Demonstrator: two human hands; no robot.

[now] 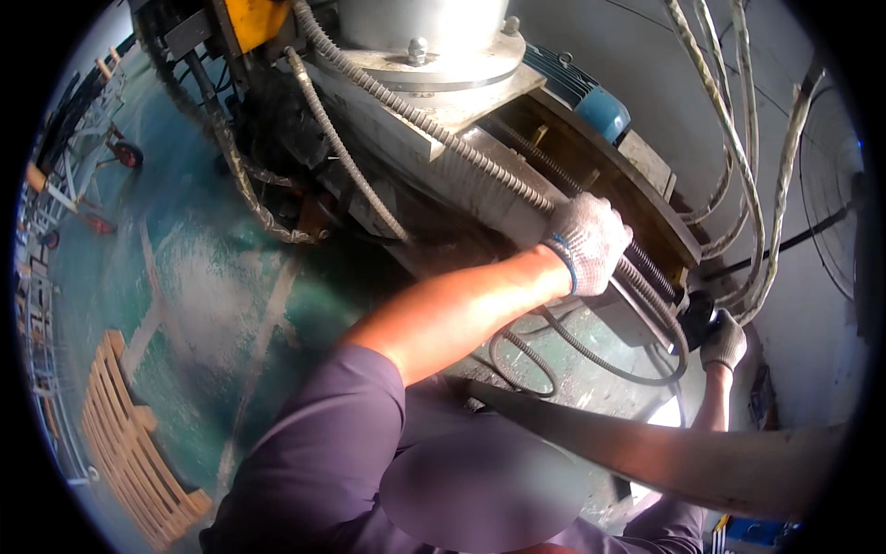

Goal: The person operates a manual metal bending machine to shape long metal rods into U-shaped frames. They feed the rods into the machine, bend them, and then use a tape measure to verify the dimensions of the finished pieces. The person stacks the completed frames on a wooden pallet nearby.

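Observation:
My left hand (591,242), in a pale knitted work glove, is closed over a ribbed flexible conduit (480,157) at the edge of a machine's steel base (397,171). The conduit comes down from the upper left and goes on past my hand, curving at the lower right. My right hand (724,342), in a greyer glove, is at the far end of the base with its fingers curled. Against its fingers is a small black part (699,312), whose kind I cannot make out. A broad metal bar (646,448) crosses in front of my right forearm.
Behind the base sits a blue motor (600,113). Several wrapped cables (752,157) hang at the right, near a large round fan guard (828,185). Looped hose (526,360) lies on the green floor (203,305). A wooden pallet (129,443) is at the lower left.

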